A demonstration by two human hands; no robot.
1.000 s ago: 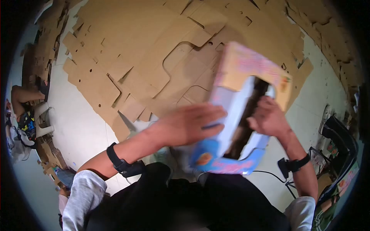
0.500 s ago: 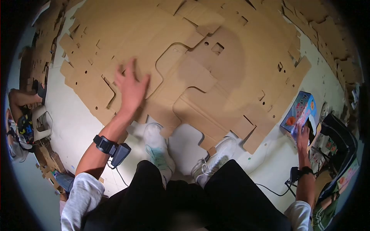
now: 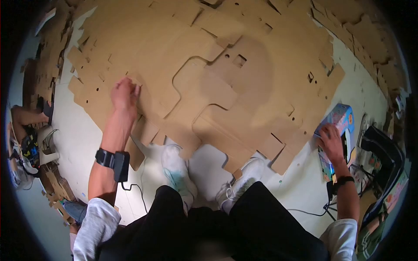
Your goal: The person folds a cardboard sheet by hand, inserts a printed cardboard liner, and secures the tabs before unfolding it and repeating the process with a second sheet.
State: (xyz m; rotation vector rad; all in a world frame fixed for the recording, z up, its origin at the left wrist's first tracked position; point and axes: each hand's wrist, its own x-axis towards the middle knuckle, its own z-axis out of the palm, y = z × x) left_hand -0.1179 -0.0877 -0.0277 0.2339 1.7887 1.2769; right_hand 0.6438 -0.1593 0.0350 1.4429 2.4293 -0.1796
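Observation:
Wide brown cardboard sheets (image 3: 161,39) with cut slots and curved edges lie overlapping on the white floor in front of my shoes. My left hand (image 3: 125,93) is over the left part of the cardboard, its fingers curled together; what they hold, if anything, is hidden. At the right, my right hand (image 3: 332,141) rests on a blue and pink printed box (image 3: 342,115), its fingers bent over the near side of the box. Whether those fingers grip the box cannot be made out.
A dark-framed chair or bag (image 3: 385,148) stands at the right edge, with a black cable on the floor nearby. Another person's leg (image 3: 28,115) and a pale stool (image 3: 47,152) are at the far left. More cardboard (image 3: 365,39) lies at the upper right.
My left hand has moved left and its spread fingers have curled in. My right hand has shifted from inside the box's opening onto its near left side.

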